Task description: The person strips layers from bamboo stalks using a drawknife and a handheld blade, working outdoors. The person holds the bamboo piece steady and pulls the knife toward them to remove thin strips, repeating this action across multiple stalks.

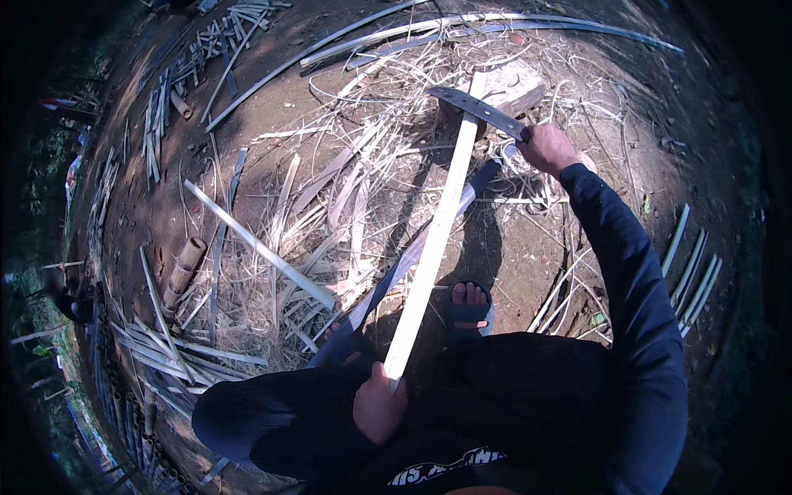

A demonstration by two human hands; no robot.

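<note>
My left hand [380, 407], low in the view near my lap, is closed round the near end of a long pale bamboo strip [437, 235]. The strip slants away from me, its far end resting at a wooden block [516, 89]. My right hand [549, 150] grips the handle of a machete [485, 112], most of the handle hidden in my fingers. The dark blade points left and crosses the strip near its far end, by the block's left side. Whether the edge touches the strip or bites into it, I cannot tell.
Thin shavings and split strips [355, 206] litter the ground round the block. A short bamboo tube [184, 268] lies at left, near a pile of strips [194, 359]. Long strips [495, 18] curve across the far side. More slats [697, 272] lie at right. My sandalled foot [470, 305] stands below the block.
</note>
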